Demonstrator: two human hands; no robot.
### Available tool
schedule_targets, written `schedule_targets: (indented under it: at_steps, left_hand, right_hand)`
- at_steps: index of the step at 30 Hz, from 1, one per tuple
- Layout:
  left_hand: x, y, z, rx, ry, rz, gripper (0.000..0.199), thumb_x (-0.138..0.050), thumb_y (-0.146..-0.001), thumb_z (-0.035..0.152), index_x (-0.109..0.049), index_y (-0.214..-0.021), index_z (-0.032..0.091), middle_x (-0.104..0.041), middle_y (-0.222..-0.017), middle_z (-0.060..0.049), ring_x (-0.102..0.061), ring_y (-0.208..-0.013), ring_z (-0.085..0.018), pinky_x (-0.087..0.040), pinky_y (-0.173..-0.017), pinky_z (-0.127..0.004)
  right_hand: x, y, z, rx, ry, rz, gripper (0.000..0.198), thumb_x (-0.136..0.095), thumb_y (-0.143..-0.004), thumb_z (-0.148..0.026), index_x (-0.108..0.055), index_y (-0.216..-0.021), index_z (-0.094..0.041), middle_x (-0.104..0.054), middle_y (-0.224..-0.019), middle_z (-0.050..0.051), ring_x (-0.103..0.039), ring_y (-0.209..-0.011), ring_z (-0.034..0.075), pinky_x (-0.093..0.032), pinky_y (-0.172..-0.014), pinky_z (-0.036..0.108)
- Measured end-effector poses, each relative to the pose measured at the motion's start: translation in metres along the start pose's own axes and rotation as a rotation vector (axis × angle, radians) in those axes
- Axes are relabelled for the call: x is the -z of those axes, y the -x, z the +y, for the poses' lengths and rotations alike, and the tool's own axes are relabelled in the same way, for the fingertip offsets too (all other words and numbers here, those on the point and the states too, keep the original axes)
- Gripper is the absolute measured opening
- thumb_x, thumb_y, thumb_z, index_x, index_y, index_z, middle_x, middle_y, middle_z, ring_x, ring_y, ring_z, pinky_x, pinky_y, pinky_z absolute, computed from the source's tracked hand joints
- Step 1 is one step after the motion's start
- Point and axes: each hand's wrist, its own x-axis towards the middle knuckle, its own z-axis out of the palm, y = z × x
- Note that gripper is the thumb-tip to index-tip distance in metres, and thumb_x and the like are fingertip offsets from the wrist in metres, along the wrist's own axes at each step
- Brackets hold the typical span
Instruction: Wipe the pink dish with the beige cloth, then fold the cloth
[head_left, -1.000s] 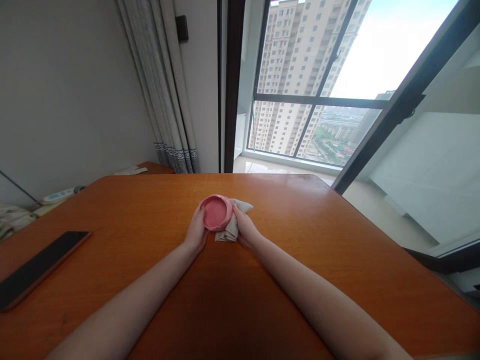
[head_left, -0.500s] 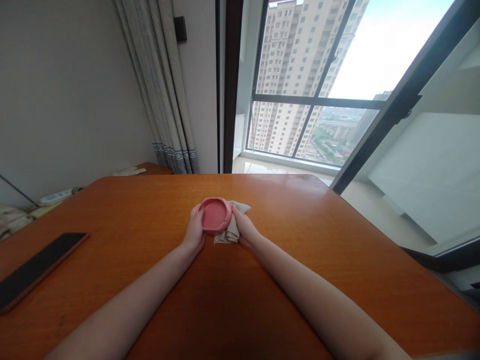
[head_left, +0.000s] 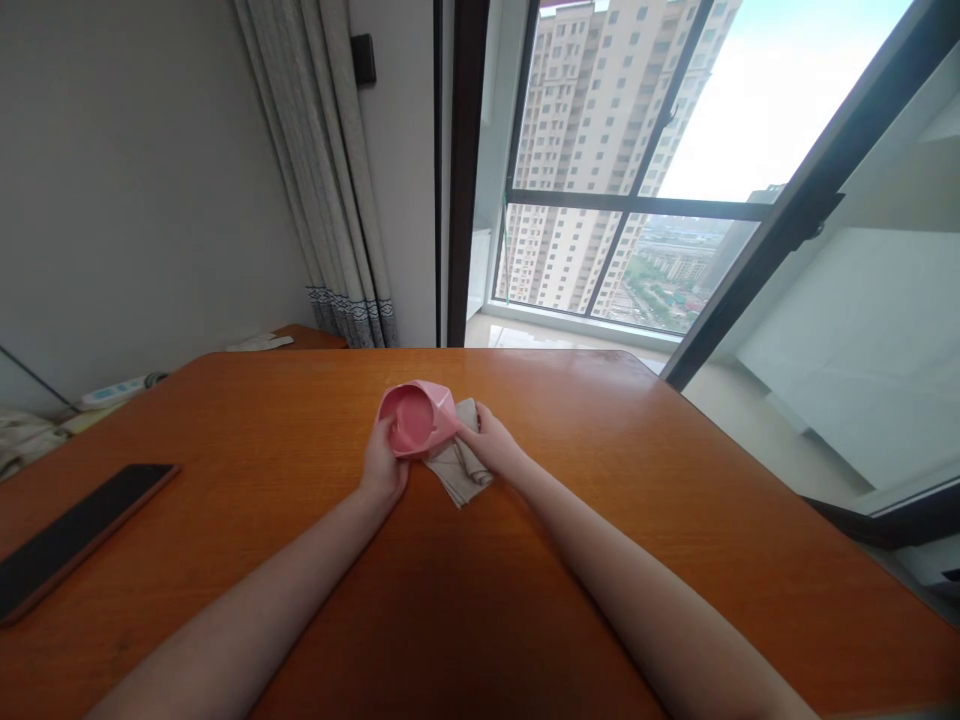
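A pink, shallow bowl (head_left: 412,420) with faceted outer sides is tilted so that its round hollow faces me. My left hand (head_left: 384,465) grips its left side, the thumb hooked over the rim into the hollow. On the other side, my right hand (head_left: 491,440) has its fingers closed on a grey-beige cloth (head_left: 461,475). The thumb of that hand reaches the bowl's right edge. Folds of the cloth hang below and behind the bowl; the fingertips in it are partly hidden.
Both forearms rest over a brown wooden table (head_left: 637,520). A flat black slab with a brown edge (head_left: 82,540) lies at the left. Beyond the table's left edge are a white remote-like device (head_left: 112,393) and fabric (head_left: 26,440). A curtain (head_left: 322,180) and window (head_left: 600,200) stand behind.
The bowl has turned and tilted, now showing more of its faceted right side, and has shifted slightly left. The cloth hangs lower, and my right hand has moved a little along with it.
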Motion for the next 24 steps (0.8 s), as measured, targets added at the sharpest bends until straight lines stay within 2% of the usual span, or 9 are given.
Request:
schedule_targets:
  at_steps: [2, 3, 6, 8, 14, 16, 20, 22, 24]
  left_hand:
    - [-0.003, 0.003, -0.001, -0.036, 0.028, 0.01, 0.023, -0.06, -0.073, 0.03, -0.06, -0.092, 0.019, -0.065, -0.092, 0.0, -0.058, -0.093, -0.015, -0.046, -0.082, -0.024]
    - [-0.004, 0.005, -0.001, -0.04, 0.025, -0.005, 0.025, -0.061, -0.073, 0.03, -0.06, -0.095, 0.019, -0.064, -0.095, -0.001, -0.057, -0.095, -0.016, -0.045, -0.084, -0.025]
    - [-0.009, 0.012, 0.0, 0.001, -0.008, -0.087, 0.031, -0.063, -0.073, 0.029, -0.058, -0.102, 0.019, -0.063, -0.102, -0.002, -0.056, -0.098, -0.016, -0.045, -0.087, -0.027]
    - [-0.013, 0.016, 0.001, 0.049, -0.013, -0.146, 0.033, -0.064, -0.073, 0.029, -0.057, -0.104, 0.02, -0.062, -0.104, -0.002, -0.057, -0.098, -0.015, -0.045, -0.089, -0.028]
    - [-0.012, 0.016, -0.002, 0.232, -0.1, -0.413, 0.043, -0.052, -0.081, 0.05, -0.057, -0.111, 0.02, -0.06, -0.114, -0.008, -0.056, -0.105, -0.022, -0.045, -0.091, -0.036]
    - [-0.005, 0.009, -0.006, 0.163, -0.287, -0.45, 0.042, -0.054, -0.079, 0.05, -0.057, -0.11, 0.021, -0.06, -0.113, -0.009, -0.056, -0.105, -0.022, -0.045, -0.091, -0.037]
    - [0.008, 0.0, -0.005, -0.231, -0.819, -0.672, 0.032, -0.062, -0.075, 0.037, -0.061, -0.1, 0.018, -0.059, -0.108, -0.01, -0.055, -0.103, -0.023, -0.042, -0.094, -0.039]
    - [0.01, 0.001, -0.001, -0.391, -0.981, -0.794, 0.027, -0.059, -0.076, 0.032, -0.062, -0.099, 0.018, -0.059, -0.108, -0.009, -0.053, -0.105, -0.023, -0.04, -0.097, -0.04]
    - [0.009, 0.006, 0.003, -0.456, -1.059, -0.888, 0.025, -0.058, -0.076, 0.027, -0.062, -0.099, 0.019, -0.058, -0.11, -0.009, -0.052, -0.107, -0.023, -0.038, -0.099, -0.039]
  right_hand:
    - [0.0, 0.001, -0.003, 0.139, -0.006, 0.103, 0.05, -0.074, -0.065, -0.032, -0.061, -0.111, -0.022, -0.059, -0.12, 0.007, -0.048, -0.119, 0.023, -0.028, -0.106, 0.036]
    - [-0.001, 0.003, -0.006, 0.191, -0.022, 0.09, 0.048, -0.068, -0.07, -0.034, -0.058, -0.116, -0.023, -0.055, -0.126, 0.006, -0.046, -0.12, 0.021, -0.027, -0.107, 0.034]
    - [-0.008, 0.009, -0.012, 0.238, -0.03, -0.115, 0.046, -0.061, -0.077, -0.035, -0.054, -0.121, -0.023, -0.054, -0.128, 0.004, -0.047, -0.12, 0.018, -0.028, -0.107, 0.032]
    - [-0.01, 0.011, -0.012, 0.236, 0.009, -0.175, 0.052, -0.064, -0.073, -0.033, -0.052, -0.122, -0.022, -0.055, -0.127, 0.004, -0.047, -0.12, 0.019, -0.029, -0.107, 0.033]
    - [0.007, -0.014, -0.003, 0.052, 0.004, -0.048, 0.032, -0.048, -0.078, -0.035, -0.061, -0.104, -0.021, -0.064, -0.11, 0.003, -0.055, -0.108, 0.02, -0.039, -0.099, 0.033]
    - [0.021, -0.025, -0.002, -0.011, -0.071, -0.014, 0.034, -0.05, -0.076, -0.038, -0.062, -0.101, -0.021, -0.066, -0.107, 0.003, -0.057, -0.104, 0.021, -0.043, -0.093, 0.033]
    - [0.058, -0.034, 0.003, -0.089, -0.188, 0.112, 0.037, -0.052, -0.072, -0.039, -0.063, -0.102, -0.02, -0.068, -0.101, 0.003, -0.061, -0.094, 0.021, -0.05, -0.08, 0.032]
    - [0.084, -0.036, 0.013, -0.089, -0.175, 0.172, 0.034, -0.051, -0.07, -0.036, -0.064, -0.096, -0.018, -0.069, -0.092, 0.004, -0.063, -0.087, 0.021, -0.052, -0.074, 0.03]
    - [0.112, -0.038, 0.026, -0.066, -0.036, 0.324, 0.03, -0.046, -0.069, -0.032, -0.063, -0.087, -0.016, -0.068, -0.077, 0.004, -0.063, -0.075, 0.02, -0.052, -0.066, 0.03]
